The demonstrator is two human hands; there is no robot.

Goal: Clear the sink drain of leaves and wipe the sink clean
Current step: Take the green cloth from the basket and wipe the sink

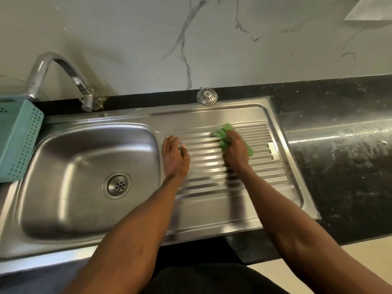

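The steel sink basin [63, 166] lies at the left, its round drain [117, 185] bare of leaves. To its right is the ribbed drainboard [265, 166]. My right hand [235, 150] presses a crumpled green cloth [222, 133] flat on the far part of the ribs, with cloth showing beyond the fingers and at the thumb side. My left hand [175, 157] rests flat on the drainboard's left edge, fingers apart, holding nothing. A domed steel drain strainer [207, 95] sits on the counter behind the drainboard.
A curved chrome tap [63, 75] stands behind the basin. A teal perforated plastic basket [18, 139] overhangs the sink's left rim. Black stone counter [339, 155], streaked with white residue, runs to the right. A marble wall rises behind.
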